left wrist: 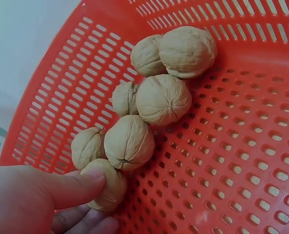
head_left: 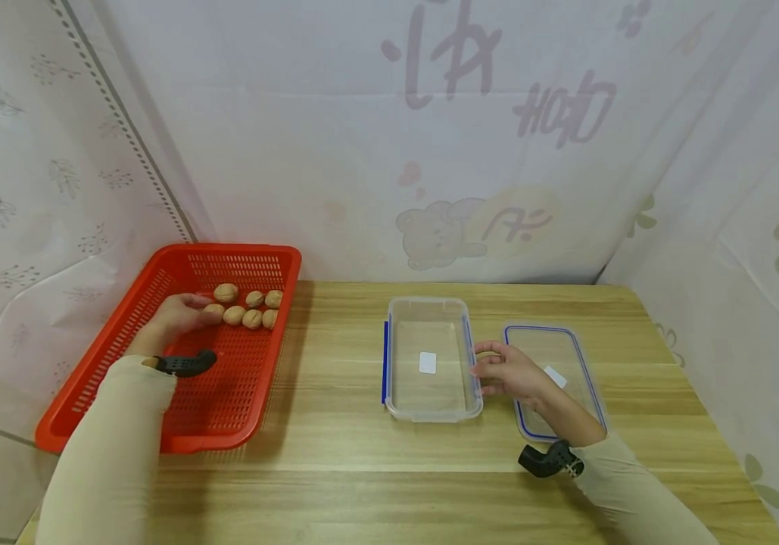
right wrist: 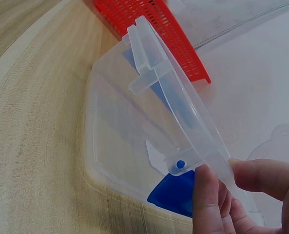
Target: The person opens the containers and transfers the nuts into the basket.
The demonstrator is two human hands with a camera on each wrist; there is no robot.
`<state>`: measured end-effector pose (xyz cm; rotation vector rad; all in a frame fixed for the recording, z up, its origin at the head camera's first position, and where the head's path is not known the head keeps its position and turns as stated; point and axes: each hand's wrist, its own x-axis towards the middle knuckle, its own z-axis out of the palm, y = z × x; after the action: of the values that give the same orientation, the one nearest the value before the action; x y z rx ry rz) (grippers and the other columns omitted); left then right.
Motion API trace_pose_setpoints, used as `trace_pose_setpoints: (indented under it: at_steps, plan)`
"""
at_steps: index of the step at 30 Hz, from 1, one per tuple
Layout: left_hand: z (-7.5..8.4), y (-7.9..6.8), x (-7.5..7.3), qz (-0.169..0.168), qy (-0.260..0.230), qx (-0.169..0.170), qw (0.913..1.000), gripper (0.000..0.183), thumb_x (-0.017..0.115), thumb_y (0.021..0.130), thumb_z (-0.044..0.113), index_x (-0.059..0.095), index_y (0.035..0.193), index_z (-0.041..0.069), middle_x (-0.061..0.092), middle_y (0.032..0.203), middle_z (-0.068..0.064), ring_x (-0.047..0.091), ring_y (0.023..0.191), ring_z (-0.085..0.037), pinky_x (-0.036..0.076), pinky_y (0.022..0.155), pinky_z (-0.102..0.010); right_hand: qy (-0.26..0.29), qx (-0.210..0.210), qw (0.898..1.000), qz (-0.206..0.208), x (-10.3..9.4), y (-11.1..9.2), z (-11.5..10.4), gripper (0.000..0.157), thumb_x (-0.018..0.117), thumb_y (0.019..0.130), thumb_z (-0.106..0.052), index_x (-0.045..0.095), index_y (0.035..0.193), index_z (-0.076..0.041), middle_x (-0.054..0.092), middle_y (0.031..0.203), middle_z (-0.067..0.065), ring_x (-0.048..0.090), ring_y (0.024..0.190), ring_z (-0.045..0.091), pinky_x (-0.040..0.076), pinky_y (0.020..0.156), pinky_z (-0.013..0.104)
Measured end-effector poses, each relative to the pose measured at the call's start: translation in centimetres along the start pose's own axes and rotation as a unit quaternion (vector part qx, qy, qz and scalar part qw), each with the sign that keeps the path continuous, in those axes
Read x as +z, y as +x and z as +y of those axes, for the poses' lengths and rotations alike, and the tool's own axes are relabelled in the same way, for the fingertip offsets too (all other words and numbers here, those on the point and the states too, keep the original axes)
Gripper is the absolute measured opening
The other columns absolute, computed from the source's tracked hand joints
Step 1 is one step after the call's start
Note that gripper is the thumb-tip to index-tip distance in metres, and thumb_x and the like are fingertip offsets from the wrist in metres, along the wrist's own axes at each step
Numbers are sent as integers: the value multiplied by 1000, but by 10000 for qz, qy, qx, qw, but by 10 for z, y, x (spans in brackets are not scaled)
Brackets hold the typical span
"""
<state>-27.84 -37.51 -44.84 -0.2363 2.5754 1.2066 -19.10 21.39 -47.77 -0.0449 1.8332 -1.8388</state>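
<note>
Inside the red plastic basket (head_left: 225,441), my left hand (head_left: 181,316) pinches a walnut (left wrist: 114,187) between thumb and fingers. Several other walnuts (left wrist: 163,100) lie close by, against the basket's far and right side in the head view. My right hand (head_left: 515,373) grips the right rim of a clear plastic container (head_left: 428,401). In the right wrist view, the thumb (right wrist: 261,176) presses one side of that rim and the fingers are on the other, near a blue latch (right wrist: 173,192). The container stands uncovered, with a white label on it.
A clear lid (head_left: 544,344) with a blue seal lies flat on the wooden table (head_left: 334,484), right of the container and partly under my right forearm. Patterned white curtains (head_left: 334,151) hang behind the table and along both sides.
</note>
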Motion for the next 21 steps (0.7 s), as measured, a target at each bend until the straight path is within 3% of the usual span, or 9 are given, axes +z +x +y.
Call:
trace_pose_setpoints:
  at_steps: [13, 21]
  plan:
    - [4, -2, -4, -496, -154, -28, 9986, 65, 62, 103, 27, 35, 144, -17, 54, 130, -24, 65, 105, -22, 51, 101, -44, -8, -32, 10000, 12, -1, 1, 0, 45, 60, 98, 2, 38, 136, 9, 60, 90, 2, 61, 82, 11, 60, 71, 28]
    - [2, -4, -4, -517, -165, -41, 9985, 67, 60, 104, 31, 35, 145, -16, 45, 139, -28, 61, 111, -26, 52, 101, -44, -21, -31, 10000, 26, -1, 1, 2, 45, 59, 98, 3, 37, 137, 10, 61, 89, 1, 62, 82, 11, 59, 70, 27]
